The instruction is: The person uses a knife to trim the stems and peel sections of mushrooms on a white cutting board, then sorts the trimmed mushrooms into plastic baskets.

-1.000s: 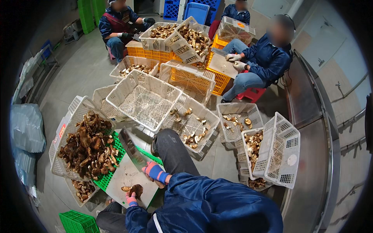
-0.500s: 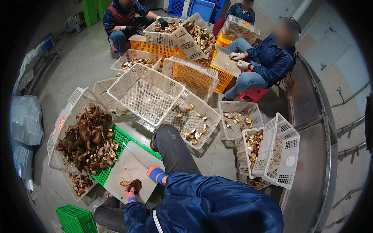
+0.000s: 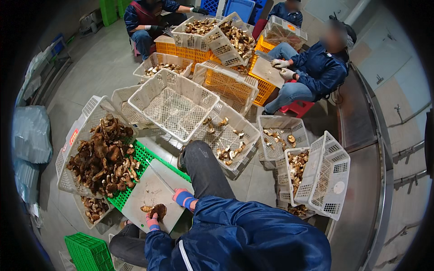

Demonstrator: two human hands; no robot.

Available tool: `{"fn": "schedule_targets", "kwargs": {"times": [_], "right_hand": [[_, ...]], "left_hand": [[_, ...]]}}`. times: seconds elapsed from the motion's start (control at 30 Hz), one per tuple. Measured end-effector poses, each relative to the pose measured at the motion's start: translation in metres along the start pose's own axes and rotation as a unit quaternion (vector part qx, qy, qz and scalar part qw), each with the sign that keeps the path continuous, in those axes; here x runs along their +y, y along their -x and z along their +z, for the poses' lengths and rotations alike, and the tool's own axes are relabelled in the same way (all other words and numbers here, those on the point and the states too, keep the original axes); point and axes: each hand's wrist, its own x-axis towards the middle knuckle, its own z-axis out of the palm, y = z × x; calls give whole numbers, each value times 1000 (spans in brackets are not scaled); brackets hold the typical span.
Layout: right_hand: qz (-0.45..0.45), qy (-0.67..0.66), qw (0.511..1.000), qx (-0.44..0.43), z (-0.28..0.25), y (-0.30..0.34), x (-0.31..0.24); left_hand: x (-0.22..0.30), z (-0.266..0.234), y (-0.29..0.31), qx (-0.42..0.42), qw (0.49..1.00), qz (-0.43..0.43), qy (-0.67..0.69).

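On the white cutting board (image 3: 147, 187) my left hand (image 3: 153, 222), in a pink and blue glove, is closed on a brown mushroom (image 3: 158, 210), its pale stem end pointing left. My right hand (image 3: 183, 198), in a similar glove, grips a knife (image 3: 159, 175) at the board's right side. The long blade slants up and left over the board, apart from the mushroom. A tilted white crate (image 3: 68, 169) beside the board's left edge holds a heap of dark brown mushrooms (image 3: 101, 158). The board rests on a green crate (image 3: 141, 156).
Ahead stand a white crate (image 3: 174, 108) and another with a few cut mushrooms (image 3: 230, 153). More white crates (image 3: 323, 180) are to the right. A stacked green crate (image 3: 88, 253) stands lower left. Three people (image 3: 312, 67) sit beyond, around orange crates (image 3: 266, 90).
The view has shifted slightly. The far-left person's hand has moved from the mushroom crate out to the right. My hands keep their grip on the mushroom and the knife.
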Motion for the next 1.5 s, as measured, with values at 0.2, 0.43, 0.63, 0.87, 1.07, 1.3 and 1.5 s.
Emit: {"fn": "schedule_targets", "kwargs": {"times": [0.2, 0.43, 0.63, 0.87, 1.07, 1.3, 1.5], "right_hand": [[13, 6, 1000, -9, -4, 2, -3], [-3, 4, 1000, 2, -2, 4, -3], [10, 9, 999, -35, -1, -1, 1], [6, 25, 999, -46, 0, 1, -8], [-4, -10, 1000, 14, 4, 1, 3], [4, 1, 999, -36, 0, 3, -4], [12, -5, 999, -30, 1, 1, 2]], "left_hand": [[-11, -1, -7, -4, 1000, -1, -10], [-11, 2, -7, 5, 1000, -7, 27], [1, 2, 2, -2, 1000, -10, 5], [2, -5, 2, 1, 1000, 1, -5], [9, 3, 5, 2, 999, -5, -37], [10, -2, 8, -1, 1000, -9, -5], [16, 4, 11, -18, 999, -30, -14]]}}
